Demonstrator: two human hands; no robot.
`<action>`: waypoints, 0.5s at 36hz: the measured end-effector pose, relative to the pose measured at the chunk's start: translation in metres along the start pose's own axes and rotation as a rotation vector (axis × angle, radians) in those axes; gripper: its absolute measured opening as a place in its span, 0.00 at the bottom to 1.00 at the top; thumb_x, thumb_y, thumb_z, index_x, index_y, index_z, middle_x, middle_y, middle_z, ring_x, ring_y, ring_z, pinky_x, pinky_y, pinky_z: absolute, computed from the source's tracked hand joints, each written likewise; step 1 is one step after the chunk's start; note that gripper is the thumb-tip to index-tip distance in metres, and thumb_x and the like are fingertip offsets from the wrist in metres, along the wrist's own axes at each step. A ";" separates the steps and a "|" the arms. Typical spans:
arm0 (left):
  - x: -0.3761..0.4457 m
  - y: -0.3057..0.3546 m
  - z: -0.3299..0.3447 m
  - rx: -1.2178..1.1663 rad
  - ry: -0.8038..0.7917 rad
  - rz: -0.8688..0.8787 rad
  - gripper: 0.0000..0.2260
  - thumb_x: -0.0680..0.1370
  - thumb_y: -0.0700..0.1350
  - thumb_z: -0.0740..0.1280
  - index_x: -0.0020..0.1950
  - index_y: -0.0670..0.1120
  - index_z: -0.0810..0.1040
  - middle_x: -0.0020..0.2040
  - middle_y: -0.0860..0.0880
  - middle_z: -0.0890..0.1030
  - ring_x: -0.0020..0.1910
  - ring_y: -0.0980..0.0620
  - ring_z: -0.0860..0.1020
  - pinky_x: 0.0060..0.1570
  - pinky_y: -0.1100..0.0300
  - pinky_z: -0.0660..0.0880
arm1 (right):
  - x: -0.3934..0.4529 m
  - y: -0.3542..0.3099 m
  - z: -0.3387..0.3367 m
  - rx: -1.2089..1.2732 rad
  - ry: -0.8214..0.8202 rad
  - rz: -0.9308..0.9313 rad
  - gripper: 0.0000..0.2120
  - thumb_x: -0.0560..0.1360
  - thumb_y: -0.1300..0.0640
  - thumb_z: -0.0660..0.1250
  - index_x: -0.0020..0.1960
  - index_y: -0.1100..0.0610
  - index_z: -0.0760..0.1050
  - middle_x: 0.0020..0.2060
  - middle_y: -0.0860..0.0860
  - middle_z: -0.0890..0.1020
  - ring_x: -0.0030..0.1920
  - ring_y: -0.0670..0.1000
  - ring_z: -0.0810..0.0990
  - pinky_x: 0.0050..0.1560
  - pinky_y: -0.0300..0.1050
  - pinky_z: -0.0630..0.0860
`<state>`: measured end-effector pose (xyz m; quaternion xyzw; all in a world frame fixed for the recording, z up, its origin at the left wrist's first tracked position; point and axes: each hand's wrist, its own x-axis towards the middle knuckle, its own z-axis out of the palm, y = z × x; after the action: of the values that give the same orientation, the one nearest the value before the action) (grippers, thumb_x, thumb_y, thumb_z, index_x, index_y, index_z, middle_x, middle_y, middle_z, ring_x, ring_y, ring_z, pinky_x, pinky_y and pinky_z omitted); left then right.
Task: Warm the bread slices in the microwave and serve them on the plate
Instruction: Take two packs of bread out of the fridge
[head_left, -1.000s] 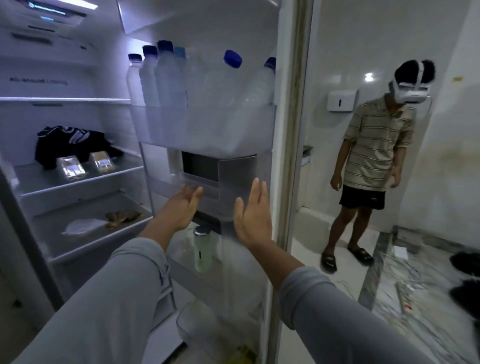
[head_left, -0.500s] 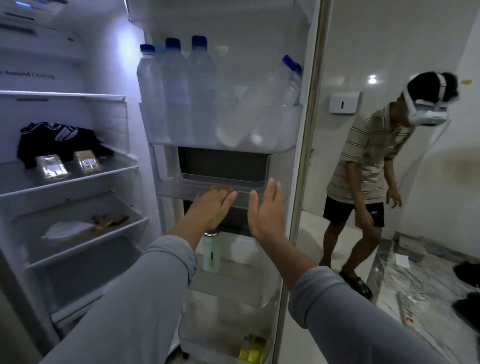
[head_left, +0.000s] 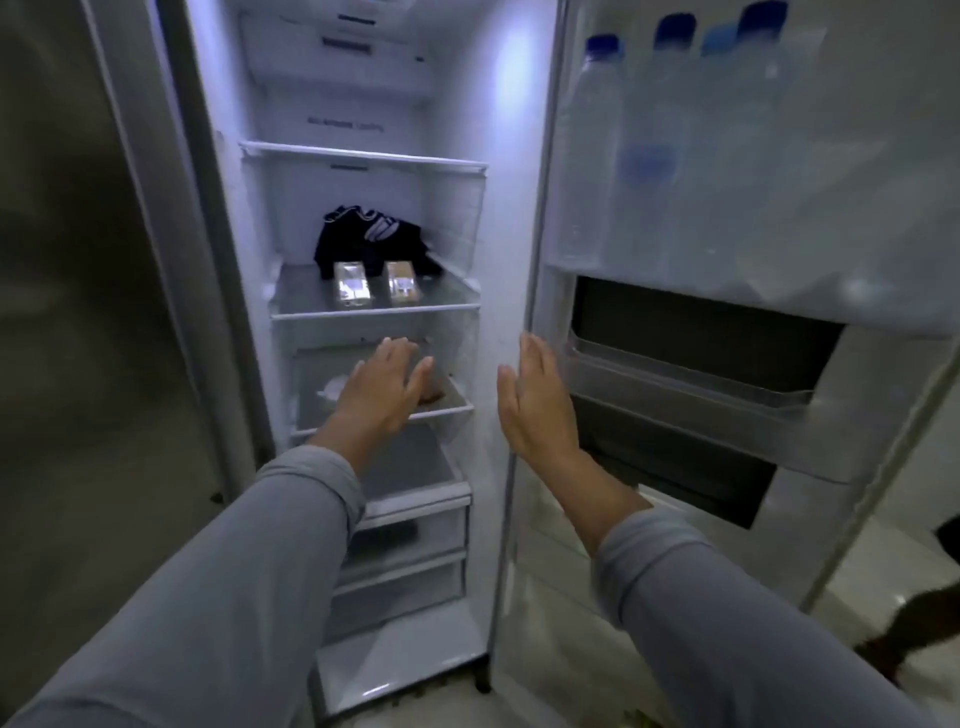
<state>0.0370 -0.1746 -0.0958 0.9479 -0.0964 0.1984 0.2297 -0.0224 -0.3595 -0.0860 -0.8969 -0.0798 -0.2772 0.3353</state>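
Left hand (head_left: 383, 387): open, fingers spread, held nothing, in front of lower fridge shelf.
Right hand (head_left: 535, 402): open, flat, empty, beside edge of open white fridge door (head_left: 769, 332).
Bread: 2 clear-wrapped rectangular packs (head_left: 375, 282) on glass middle shelf (head_left: 374, 306), contents unclear.
Behind packs: 1 black bundle (head_left: 375, 239).
Door rack: about 4 blue-capped clear plastic bottles (head_left: 691, 150), blurred.

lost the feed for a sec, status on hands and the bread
Left hand and right hand open, empty, at open fridge. Two clear packs on middle shelf, likely bread, untouched. Nothing blocking reach.
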 end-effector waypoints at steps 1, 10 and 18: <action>0.004 -0.015 -0.007 0.001 0.016 -0.044 0.22 0.82 0.55 0.52 0.72 0.45 0.64 0.75 0.46 0.63 0.77 0.48 0.56 0.73 0.48 0.58 | 0.009 -0.006 0.013 0.021 -0.022 -0.004 0.25 0.82 0.52 0.53 0.76 0.59 0.55 0.75 0.54 0.59 0.73 0.52 0.60 0.70 0.42 0.58; 0.076 -0.132 -0.043 -0.010 0.138 -0.230 0.24 0.81 0.57 0.52 0.67 0.42 0.69 0.67 0.42 0.70 0.66 0.42 0.70 0.65 0.50 0.67 | 0.118 -0.053 0.118 0.145 -0.133 -0.009 0.24 0.82 0.51 0.52 0.75 0.60 0.58 0.73 0.56 0.61 0.72 0.53 0.61 0.69 0.43 0.58; 0.184 -0.181 -0.045 -0.143 0.226 -0.301 0.24 0.82 0.55 0.50 0.58 0.37 0.75 0.59 0.37 0.77 0.59 0.40 0.73 0.59 0.51 0.68 | 0.226 -0.067 0.183 0.208 -0.102 0.106 0.21 0.82 0.50 0.52 0.70 0.59 0.66 0.68 0.60 0.68 0.67 0.58 0.68 0.64 0.46 0.63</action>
<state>0.2380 -0.0116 -0.0538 0.9045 0.0591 0.2598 0.3329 0.2250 -0.2001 -0.0384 -0.8731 -0.0774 -0.2032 0.4363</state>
